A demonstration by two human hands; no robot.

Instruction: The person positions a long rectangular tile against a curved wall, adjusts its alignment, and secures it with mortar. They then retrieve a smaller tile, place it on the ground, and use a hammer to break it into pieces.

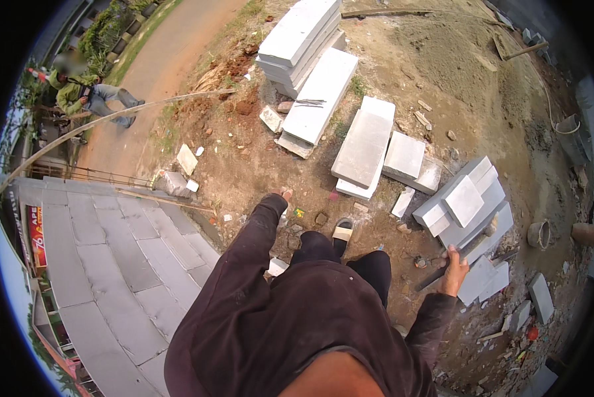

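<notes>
My left arm reaches forward in a dark sleeve. Only a small part of my left hand [286, 193] shows past the cuff, above bare soil, and its fingers are too small to read. On the right, my right hand [453, 272] is closed around a long dark flat tool [429, 280]. Its kind is unclear; a tan lump [492, 226] shows in line with it beyond my fingers. Close by that hand lies a pile of pale lightweight blocks [466, 202], with flat cut pieces [484, 281] beside it.
White blocks stand stacked [300, 40] ahead, with more block piles [363, 145] nearer me. A grey block wall [125, 258] rises at my left. Sand [469, 73] lies far right, near a bucket [539, 233]. Another person [88, 99] sits far left. Rubble litters the ground.
</notes>
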